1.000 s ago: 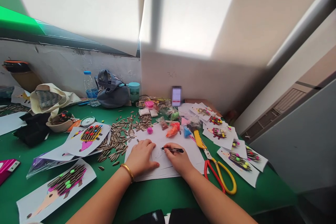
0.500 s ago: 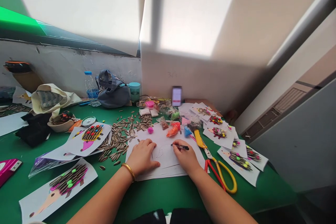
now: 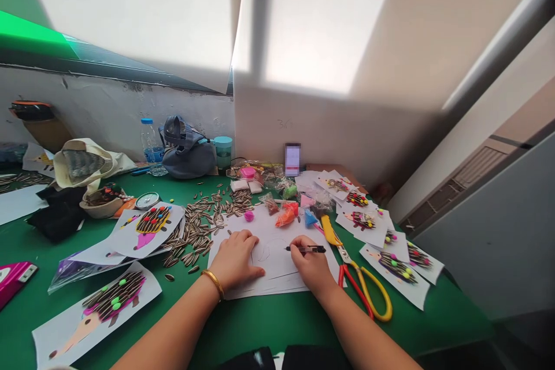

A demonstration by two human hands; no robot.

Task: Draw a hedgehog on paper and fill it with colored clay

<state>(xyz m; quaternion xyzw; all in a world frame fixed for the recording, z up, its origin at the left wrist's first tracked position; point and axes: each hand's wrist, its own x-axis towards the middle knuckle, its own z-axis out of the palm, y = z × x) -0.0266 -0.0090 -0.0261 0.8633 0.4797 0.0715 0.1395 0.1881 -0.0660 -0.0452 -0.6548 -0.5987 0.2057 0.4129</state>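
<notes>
White paper sheets [image 3: 269,280] lie in front of me on the green table, with a faint curved pen line on the top one. My left hand [image 3: 236,260] rests flat on the left part of the paper, its thumb apart from the fingers and nothing in it. My right hand [image 3: 310,263] holds a black pen [image 3: 314,249], whose tip is at the paper just right of the drawn line. A pink clay ball [image 3: 248,215] sits at the paper's upper edge. Scissors with yellow handles [image 3: 380,295] lie right of my right hand.
Striped seeds [image 3: 199,222] are spread left of the paper. Hedgehog pictures [image 3: 394,266] lie at the right, others [image 3: 108,306] at the left. Clay packets [image 3: 287,215], a phone [image 3: 292,160], a teal cup [image 3: 223,152], a bottle [image 3: 151,150] and a blue bag [image 3: 188,153] stand behind.
My right hand and the pen have moved slightly right and down, and the pen lies flatter. The drawn line is longer and rounder. My left hand stays in place.
</notes>
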